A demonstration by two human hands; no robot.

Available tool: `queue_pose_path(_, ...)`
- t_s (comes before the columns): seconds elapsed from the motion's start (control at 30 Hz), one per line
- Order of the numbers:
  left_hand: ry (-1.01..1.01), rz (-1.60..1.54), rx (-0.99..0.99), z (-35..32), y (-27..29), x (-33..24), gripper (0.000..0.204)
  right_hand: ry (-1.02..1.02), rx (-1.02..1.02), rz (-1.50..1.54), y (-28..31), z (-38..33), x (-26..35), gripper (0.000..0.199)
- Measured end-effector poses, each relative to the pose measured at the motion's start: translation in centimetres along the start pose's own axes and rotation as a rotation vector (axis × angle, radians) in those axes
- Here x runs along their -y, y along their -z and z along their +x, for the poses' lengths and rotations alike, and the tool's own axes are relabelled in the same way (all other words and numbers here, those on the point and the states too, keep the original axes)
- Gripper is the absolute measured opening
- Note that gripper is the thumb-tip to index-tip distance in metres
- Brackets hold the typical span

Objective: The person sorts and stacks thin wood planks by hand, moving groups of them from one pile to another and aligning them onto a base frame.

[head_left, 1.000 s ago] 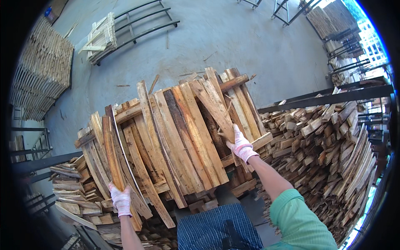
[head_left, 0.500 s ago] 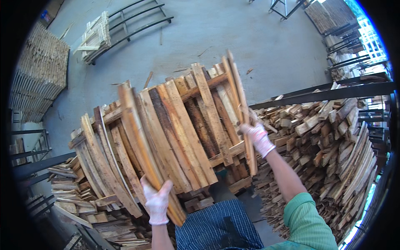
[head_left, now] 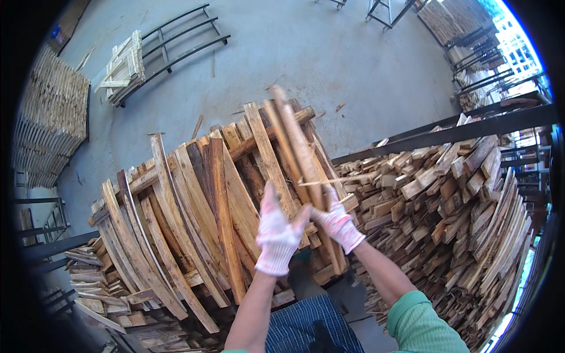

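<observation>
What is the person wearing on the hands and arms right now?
Both the left hand and the right hand wear white knitted work gloves with a pinkish tint and ribbed cuffs. The forearms are bare; a green sleeve covers the right upper arm.

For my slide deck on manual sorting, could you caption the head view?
Gloved right hand lifts a wooden slat above leaning planks, gloved left hand open beside it.

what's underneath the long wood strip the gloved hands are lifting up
Under the raised wood strip lies a leaning stack of slats on crosswise boards. The right hand grips it; the left hand covers the slats beneath, so those stay hidden.
</observation>
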State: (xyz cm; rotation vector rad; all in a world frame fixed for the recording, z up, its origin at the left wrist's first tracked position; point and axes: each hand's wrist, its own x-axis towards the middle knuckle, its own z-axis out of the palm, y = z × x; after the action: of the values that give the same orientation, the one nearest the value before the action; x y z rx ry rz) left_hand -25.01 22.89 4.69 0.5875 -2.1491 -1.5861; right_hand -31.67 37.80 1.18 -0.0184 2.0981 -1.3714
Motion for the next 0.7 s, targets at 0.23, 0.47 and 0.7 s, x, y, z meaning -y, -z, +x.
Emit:
queue_pose_path(0.23,-0.152,0.719,0.342,2.1,-1.3,-0.8,0.028,-0.086,0.068,-0.215,-0.9,-3.5,1.1,0.091)
queue_pose_path(0.47,0.161,0.124,0.170,7.0,2.9,-2.5,0.020,-0.126,0.177,-0.200,4.3,-7.2,2.3,0.089)
queue_pose_path(0.7,0.276,0.002,-0.074,28.1,14.5,-10.5,0.051,-0.174,-0.049,0.077,6.7,-11.6,-4.9,0.082)
